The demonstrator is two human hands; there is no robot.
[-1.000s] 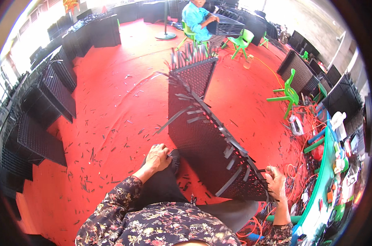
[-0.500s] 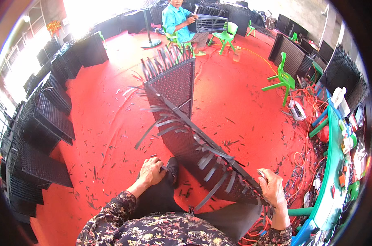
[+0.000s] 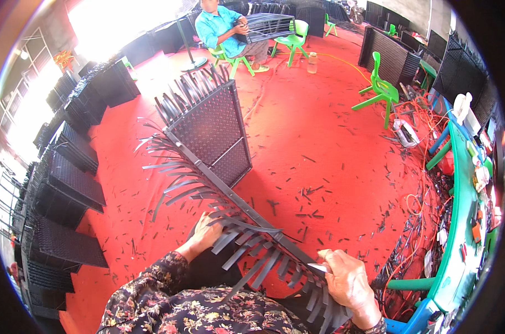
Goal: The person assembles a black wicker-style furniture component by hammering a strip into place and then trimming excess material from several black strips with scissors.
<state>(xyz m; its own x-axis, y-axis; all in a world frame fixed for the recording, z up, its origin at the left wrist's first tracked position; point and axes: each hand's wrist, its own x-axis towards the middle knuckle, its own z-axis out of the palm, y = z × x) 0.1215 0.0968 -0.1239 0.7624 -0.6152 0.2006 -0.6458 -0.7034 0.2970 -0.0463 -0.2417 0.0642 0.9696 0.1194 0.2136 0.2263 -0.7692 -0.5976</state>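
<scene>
Pointing up-left, woven panel spans both hands.

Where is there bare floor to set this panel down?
Freest: red carpet between the woven panel and the green chair, though littered with offcuts. Crowded: stacked panels left, cables by the green table right.

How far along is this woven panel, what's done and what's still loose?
Done: the far face of the black panel looks fully woven. In hand: the left hand presses on the near frame edge, while the right hand grips a strip end by the lower edge. Left: many loose strip ends jut out along the frame and from the top, untrimmed or untucked.
</scene>
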